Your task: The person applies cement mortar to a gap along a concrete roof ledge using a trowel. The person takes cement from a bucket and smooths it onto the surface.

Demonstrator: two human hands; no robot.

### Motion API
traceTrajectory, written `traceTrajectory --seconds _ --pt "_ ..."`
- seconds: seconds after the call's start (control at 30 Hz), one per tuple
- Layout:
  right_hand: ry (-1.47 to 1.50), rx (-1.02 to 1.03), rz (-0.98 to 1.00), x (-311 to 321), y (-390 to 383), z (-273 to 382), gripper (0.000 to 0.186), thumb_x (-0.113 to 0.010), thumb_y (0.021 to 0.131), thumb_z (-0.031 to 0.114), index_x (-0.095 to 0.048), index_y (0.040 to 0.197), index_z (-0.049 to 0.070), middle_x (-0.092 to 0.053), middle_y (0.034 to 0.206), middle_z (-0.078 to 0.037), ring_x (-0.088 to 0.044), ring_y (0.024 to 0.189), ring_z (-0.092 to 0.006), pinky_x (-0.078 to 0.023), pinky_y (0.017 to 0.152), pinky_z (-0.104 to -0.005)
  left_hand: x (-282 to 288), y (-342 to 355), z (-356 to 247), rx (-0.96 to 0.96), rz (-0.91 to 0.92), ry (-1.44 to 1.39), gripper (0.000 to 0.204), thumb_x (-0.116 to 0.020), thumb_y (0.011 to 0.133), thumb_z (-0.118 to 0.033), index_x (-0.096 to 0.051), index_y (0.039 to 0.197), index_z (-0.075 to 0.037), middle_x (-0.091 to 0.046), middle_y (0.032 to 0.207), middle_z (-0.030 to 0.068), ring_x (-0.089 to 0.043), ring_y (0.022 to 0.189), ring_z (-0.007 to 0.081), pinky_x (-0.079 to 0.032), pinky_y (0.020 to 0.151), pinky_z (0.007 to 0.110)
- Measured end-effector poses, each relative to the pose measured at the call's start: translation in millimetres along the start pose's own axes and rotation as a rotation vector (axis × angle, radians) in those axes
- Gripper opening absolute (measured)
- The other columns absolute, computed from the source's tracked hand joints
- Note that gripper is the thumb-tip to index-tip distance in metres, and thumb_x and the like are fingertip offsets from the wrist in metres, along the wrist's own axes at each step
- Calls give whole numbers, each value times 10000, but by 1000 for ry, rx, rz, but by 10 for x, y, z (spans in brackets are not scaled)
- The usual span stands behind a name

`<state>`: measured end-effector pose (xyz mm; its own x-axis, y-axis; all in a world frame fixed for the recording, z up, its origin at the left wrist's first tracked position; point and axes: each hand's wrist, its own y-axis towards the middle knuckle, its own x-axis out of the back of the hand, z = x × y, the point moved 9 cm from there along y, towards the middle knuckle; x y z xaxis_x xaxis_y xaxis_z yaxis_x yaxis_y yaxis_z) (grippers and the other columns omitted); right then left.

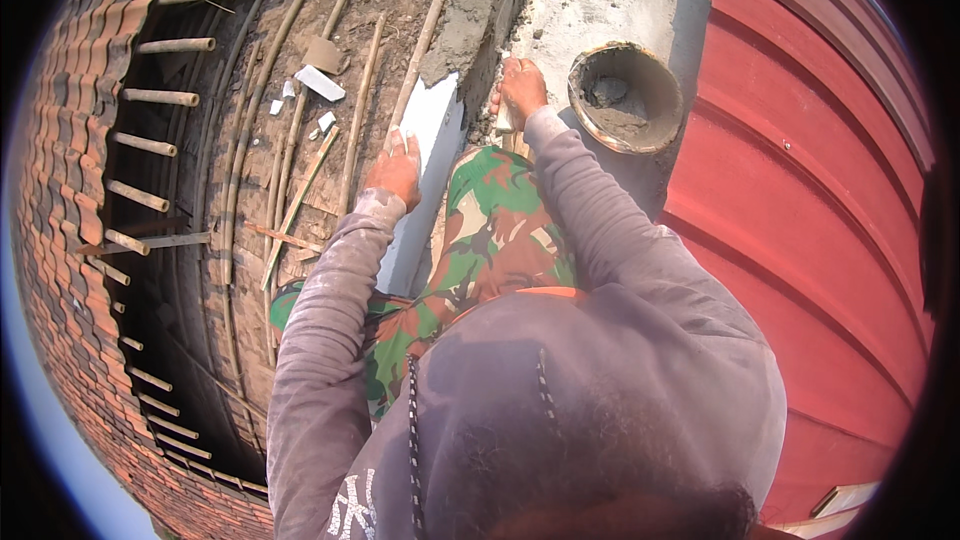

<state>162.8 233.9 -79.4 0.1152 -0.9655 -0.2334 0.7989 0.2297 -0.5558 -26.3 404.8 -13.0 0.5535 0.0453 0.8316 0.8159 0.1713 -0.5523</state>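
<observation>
Beneath me runs a low wall of white lightweight blocks [438,125], its far stretch coated with grey mortar [480,15]. On the left edge of the bare white part rests my left hand [393,175], fingers stretched forward and nothing visible in them. My right hand [524,88] is closed at the wall's right side, around something pale that pokes out below the fingers; its kind is mostly hidden by the hand. Just right of that hand stands a round bucket [668,90] with wet grey mortar [622,120] inside.
A red metal roof [800,170] slopes off on the right. Left lie bamboo poles [290,15] over brown boards, with white block scraps [320,82]. Farther left are a tiled roof edge [75,90] with jutting bamboo ends and a dark gap. My camouflage-clad knee [495,190] is against the wall.
</observation>
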Motion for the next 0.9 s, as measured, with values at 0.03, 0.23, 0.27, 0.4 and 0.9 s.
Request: traceTrajectory --seconds 0.03,0.23,0.27,0.4,0.9 --pt "-2 -2 -28 68 250 -58 259 -473 1083 304 -454 1165 59 -483 714 -70 -536 509 -206 -497 419 -394 10 -10 -20 -6 4 7 997 -804 779 -142 -258 1602 -3 -237 1636 330 -538 1306 478 -487 1100 455" --pt "-208 -303 36 267 1116 -1127 331 -432 1077 330 -537 1169 30 -615 816 -165 -614 568 -285 -565 502 -479 109 35 -143 -14 15 6 875 -676 834 -42 -259 1601 9 -251 1641 312 -538 1311 465 -484 1108 444" --pt "-284 -300 100 321 1130 -1250 323 -415 1077 330 -536 1119 33 -595 806 -160 -588 581 -271 -554 518 -466 92 35 -176 -26 21 -1 886 -688 831 -50 -255 1602 7 -249 1642 311 -533 1318 467 -483 1110 442" --pt "-43 -357 92 207 622 -1195 290 -440 1068 286 -536 1174 34 -578 794 -147 -580 575 -265 -537 484 -456 93 -69 -53 9 52 -25 927 -728 816 -78 -247 1605 0 -240 1646 312 -511 1346 476 -477 1117 438" --pt "-398 -305 303 235 1337 -831 184 -426 1040 189 -487 1075 19 -573 751 -131 -580 566 -252 -545 480 -429 52 -38 26 -11 11 -35 985 -814 813 -185 -252 1609 -34 -239 1655 281 -507 1350 461 -463 1132 442"
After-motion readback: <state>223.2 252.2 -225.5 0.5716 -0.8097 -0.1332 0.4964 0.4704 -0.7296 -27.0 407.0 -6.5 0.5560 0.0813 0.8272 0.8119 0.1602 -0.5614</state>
